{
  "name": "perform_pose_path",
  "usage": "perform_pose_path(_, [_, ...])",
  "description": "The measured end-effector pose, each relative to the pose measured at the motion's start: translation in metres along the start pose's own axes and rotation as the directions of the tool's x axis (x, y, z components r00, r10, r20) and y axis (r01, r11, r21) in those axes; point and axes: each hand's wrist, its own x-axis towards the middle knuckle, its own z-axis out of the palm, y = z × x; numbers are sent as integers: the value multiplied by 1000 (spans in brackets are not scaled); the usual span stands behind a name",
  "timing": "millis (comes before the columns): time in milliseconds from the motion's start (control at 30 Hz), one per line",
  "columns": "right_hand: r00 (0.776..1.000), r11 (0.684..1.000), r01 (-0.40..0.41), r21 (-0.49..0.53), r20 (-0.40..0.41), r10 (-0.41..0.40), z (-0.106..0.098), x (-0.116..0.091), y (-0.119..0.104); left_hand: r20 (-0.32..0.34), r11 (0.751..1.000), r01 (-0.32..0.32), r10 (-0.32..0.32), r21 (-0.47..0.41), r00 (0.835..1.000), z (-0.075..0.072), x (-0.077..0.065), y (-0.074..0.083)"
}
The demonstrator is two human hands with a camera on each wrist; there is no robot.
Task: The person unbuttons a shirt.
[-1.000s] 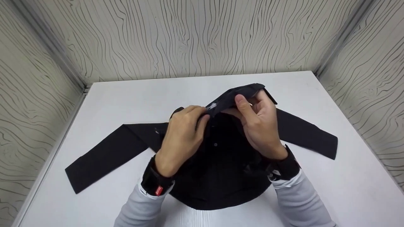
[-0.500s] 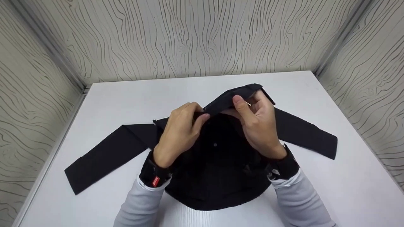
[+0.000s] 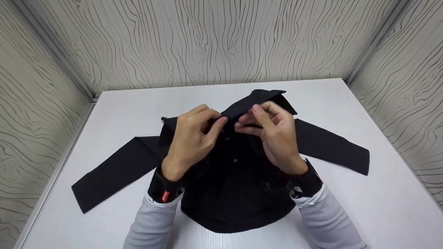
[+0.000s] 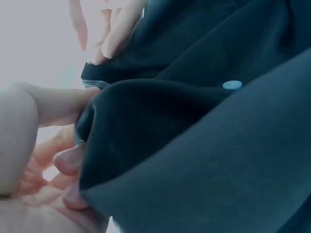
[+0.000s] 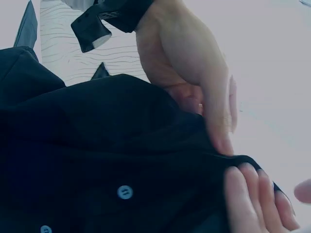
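Observation:
A black long-sleeved button-up shirt [image 3: 238,197] lies on the table, its collar [image 3: 244,103] raised toward the far side. With thumb and fingers, my left hand [image 3: 193,138] pinches the cloth at the collar's near end; the left wrist view has the thumb [image 4: 63,104] pressing that folded edge. My right hand [image 3: 278,136] is beside it, fingers loosely bent. In the right wrist view its fingers [image 5: 243,194] lie against the cloth, the thumb standing apart. A pale button [image 5: 125,192] shows on the shirt front below the hands.
Both sleeves spread outward, the left sleeve [image 3: 117,173] folded at an angle and the right sleeve [image 3: 332,147] straight. The white table [image 3: 138,110] meets a wood-patterned back wall [image 3: 221,41], with side walls at left and right. Black straps circle both wrists.
My left hand has shifted slightly left and up with the cloth. The right hand's fingers have come out from under the collar, and the collar has folded over, hiding its white label.

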Motion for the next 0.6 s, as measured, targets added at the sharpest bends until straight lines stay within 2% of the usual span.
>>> perform_pose_path(100, [991,990,-89,-105,88,99,3,-2,4,16,999,-54,54,-1,998,2,1,1])
perform_pose_path(200, [984,977,-114,-182,114,136,4,-2,9,62,995,-98,99,-20,993,4,0,1])
perform_pose_path(367, [992,963,-80,-256,75,102,1,-2,11,138,990,-130,137,-60,981,6,-1,1])
perform_pose_path(600, [994,928,44,-369,106,-5,1,-2,10,141,988,-125,137,-86,980,6,1,0])
